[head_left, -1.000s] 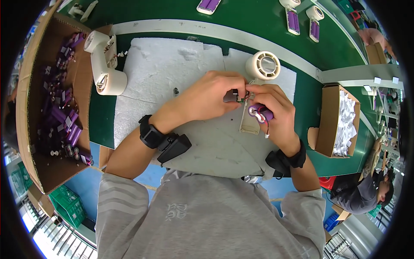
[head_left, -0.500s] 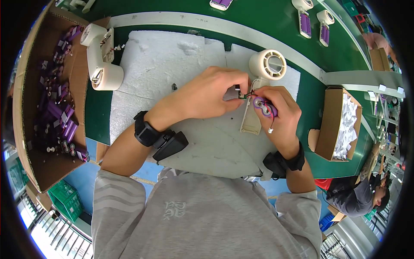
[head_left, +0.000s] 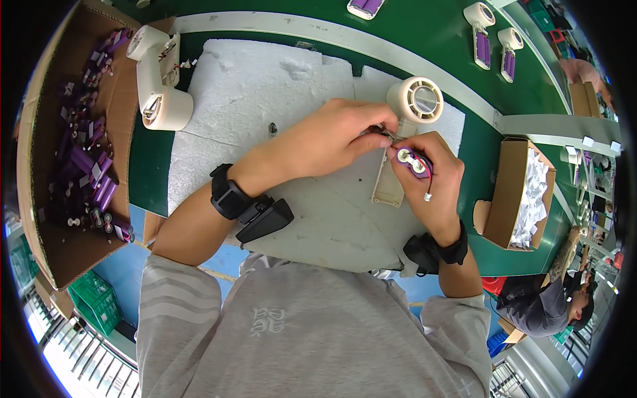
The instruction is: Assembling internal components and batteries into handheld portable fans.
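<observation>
1. My left hand (head_left: 332, 138) is pinched at thumb and forefinger around thin leads (head_left: 394, 136); anything else in that pinch is too hidden to name.
2. My right hand (head_left: 441, 179) is wrapped around a purple battery pack (head_left: 413, 161), its pale end caps facing up at me. The two sets of fingertips almost meet; I cannot tell if they touch.
3. A red wire (head_left: 430, 178) hangs off the pack beside my right hand, ending in a white plug (head_left: 427, 197) that nothing grips.
4. The cream housing (head_left: 386, 191) lies on the foam sheet (head_left: 259, 86), its handle partly under my hands, its round head beyond them.
5. I judge the step in hand to be fine handling of the leads, with the pack clear of the handle's hollow.
6. The next move, I think, calls for a steady right grip, slack in the leads and small fingertip adjustments, without tugging the wire ends.
</observation>
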Tool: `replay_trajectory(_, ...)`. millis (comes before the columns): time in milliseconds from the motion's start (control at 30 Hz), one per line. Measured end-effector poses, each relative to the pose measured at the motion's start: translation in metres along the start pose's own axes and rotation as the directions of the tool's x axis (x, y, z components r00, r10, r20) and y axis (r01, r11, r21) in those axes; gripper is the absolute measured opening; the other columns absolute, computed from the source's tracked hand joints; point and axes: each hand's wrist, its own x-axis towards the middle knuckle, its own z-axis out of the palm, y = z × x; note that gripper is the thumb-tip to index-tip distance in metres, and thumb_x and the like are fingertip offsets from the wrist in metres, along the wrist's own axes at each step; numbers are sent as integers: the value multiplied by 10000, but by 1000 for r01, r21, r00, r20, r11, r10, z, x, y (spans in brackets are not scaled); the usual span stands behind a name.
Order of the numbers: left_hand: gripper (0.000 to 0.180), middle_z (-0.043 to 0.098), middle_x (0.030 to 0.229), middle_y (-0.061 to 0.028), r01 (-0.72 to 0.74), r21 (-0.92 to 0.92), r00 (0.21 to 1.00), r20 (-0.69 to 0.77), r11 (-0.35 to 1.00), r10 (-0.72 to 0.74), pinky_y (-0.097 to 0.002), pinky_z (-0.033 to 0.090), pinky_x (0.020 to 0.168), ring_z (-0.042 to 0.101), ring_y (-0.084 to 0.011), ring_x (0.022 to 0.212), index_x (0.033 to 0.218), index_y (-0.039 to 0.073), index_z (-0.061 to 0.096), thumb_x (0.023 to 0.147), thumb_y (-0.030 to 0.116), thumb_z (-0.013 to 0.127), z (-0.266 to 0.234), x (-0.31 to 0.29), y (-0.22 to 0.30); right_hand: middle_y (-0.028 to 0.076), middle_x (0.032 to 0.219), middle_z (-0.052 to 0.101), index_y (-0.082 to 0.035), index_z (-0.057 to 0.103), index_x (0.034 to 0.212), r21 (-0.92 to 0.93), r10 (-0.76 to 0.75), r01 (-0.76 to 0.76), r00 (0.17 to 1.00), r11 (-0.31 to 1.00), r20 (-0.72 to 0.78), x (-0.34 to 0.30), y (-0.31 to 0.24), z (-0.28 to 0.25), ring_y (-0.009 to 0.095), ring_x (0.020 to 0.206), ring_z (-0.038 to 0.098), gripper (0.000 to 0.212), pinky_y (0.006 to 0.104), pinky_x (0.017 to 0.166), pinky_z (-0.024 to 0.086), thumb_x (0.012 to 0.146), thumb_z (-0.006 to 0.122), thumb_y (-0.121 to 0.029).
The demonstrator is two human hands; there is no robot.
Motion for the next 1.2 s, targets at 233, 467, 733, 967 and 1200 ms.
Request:
replay_trajectory(233,178,662,880,-132,26,32,999,37,999,-28,-354,501,674,654,-288,782,1040,33,581,882,78,650,-2,-1,0,108,845,652,-1,639,912,-76,-95,94,995,993,-8,-1,2,-1,182,729,652,212,270,672,518,730,747,25)
replay_trajectory(467,187,660,874,-133,42,30,998,46,999,-43,-356,499,669,644,-282,754,1041,32,584,879,87,659,-2,-1,1,111,848,647,0,644,908,-40,-15,15,1000,999,9,-2,1,-3,205,741,648,225,272,683,514,705,730,46)
replay_trajectory(733,206,673,887,-105,115,21,990,73,993,-116,-331,499,656,643,-271,756,1021,47,642,829,-26,634,-3,-2,8,101,801,658,-30,649,874,-28,-8,10,998,1000,57,1,-1,-2,273,775,630,287,329,662,516,624,783,15)
replay_trajectory(967,213,646,893,-72,36,100,999,-5,994,-36,-300,495,639,625,-226,744,896,78,699,755,-67,631,-1,-5,1,103,793,641,-13,646,857,-57,-118,124,988,991,96,2,4,-5,246,754,623,224,311,666,502,664,748,36)
replay_trajectory(1200,194,621,853,-44,2,-69,998,-69,998,-7,-283,472,601,588,-184,684,912,54,644,750,-53,635,14,-6,9,111,815,654,-24,646,846,-23,-161,167,975,986,152,4,6,-10,259,782,620,231,325,672,508,649,758,19)
